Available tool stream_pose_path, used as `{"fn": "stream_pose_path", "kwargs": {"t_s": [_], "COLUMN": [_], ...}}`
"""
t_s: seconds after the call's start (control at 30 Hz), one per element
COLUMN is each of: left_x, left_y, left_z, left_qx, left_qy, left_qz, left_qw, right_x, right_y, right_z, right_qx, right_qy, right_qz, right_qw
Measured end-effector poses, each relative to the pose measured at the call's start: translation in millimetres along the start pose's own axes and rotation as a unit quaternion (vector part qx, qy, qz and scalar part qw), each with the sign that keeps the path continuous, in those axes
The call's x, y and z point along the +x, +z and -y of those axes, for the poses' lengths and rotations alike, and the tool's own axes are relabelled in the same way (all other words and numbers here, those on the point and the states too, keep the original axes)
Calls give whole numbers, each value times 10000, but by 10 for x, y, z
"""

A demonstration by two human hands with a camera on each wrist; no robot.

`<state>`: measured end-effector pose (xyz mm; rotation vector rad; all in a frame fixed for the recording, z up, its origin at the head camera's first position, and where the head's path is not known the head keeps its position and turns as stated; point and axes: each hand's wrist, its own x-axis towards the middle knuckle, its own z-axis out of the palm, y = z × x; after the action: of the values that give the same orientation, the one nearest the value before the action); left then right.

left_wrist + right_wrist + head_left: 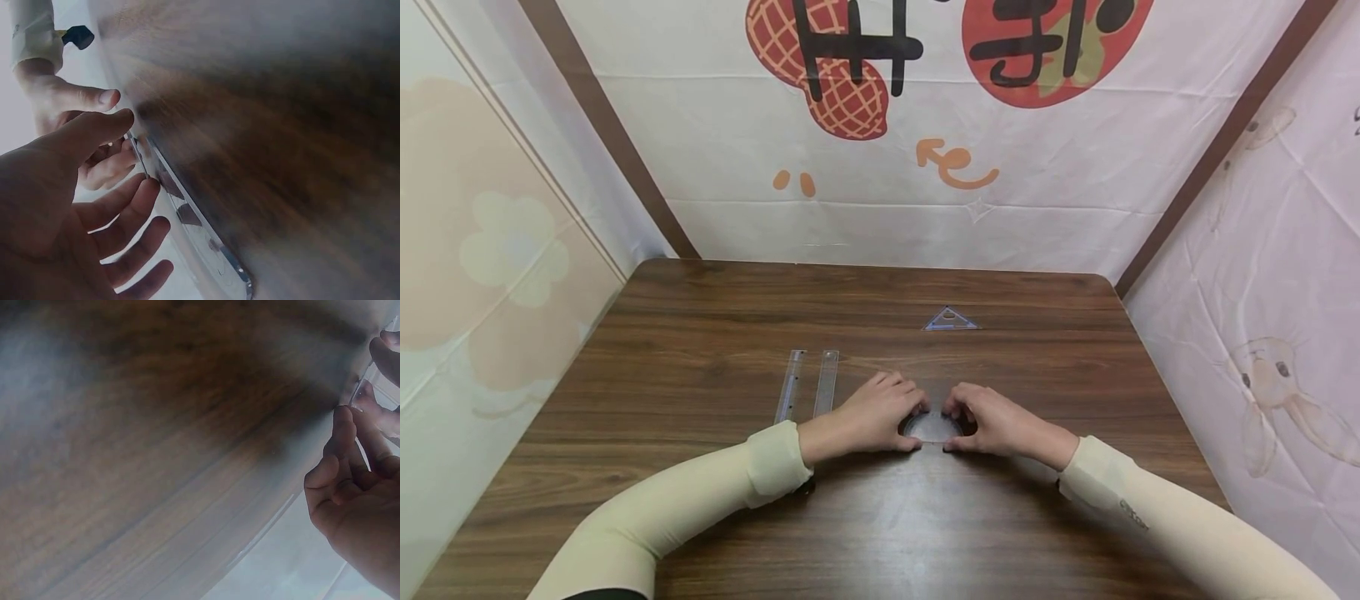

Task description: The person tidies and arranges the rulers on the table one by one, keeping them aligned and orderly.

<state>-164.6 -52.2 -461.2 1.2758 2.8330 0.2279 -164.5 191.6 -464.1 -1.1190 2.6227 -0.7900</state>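
A clear half-round protractor (934, 427) is near the middle of the table, held between both hands. My left hand (883, 412) grips its left side, thumb at the near edge and fingers at the far curve. From the other side my right hand (996, 421) holds it in a similar way. In the left wrist view the protractor (140, 157) shows as a thin edge at the fingertips, apparently just above the table. The right wrist view catches only a sliver of it past the fingers; the fingertips partly hide its ends.
Left of the hands lie two clear straight rulers, one with a blue strip (787, 396) and one plain (827, 383), partly behind the left forearm. A clear triangular set square (951, 326) with blue marking lies farther back. Printed cloth (880, 225) hangs behind the wooden table (700, 333).
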Motion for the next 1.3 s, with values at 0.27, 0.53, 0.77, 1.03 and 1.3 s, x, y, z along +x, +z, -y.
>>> {"fn": "stream_pose_path", "kwargs": {"t_s": [0.27,0.53,0.77,1.03,1.3], "left_x": [-8,3,5,1,-7], "left_y": [8,6,-7,-4,-16], "left_z": [6,11,9,12,-4], "left_qx": [61,119,133,215,240], "left_qy": [-2,-14,21,18,21], "left_qz": [23,99,96,124,78], "left_qw": [10000,9999,9999,9997,9997], "right_x": [13,8,9,9,0], "right_y": [20,29,42,50,38], "right_z": [-22,-27,-31,-26,-6], "right_qx": [-11,-36,-57,-100,-84], "right_qy": [42,114,-6,45,43], "right_qz": [85,114,26,84,59], "right_qw": [10000,9999,10000,9999,9999]}}
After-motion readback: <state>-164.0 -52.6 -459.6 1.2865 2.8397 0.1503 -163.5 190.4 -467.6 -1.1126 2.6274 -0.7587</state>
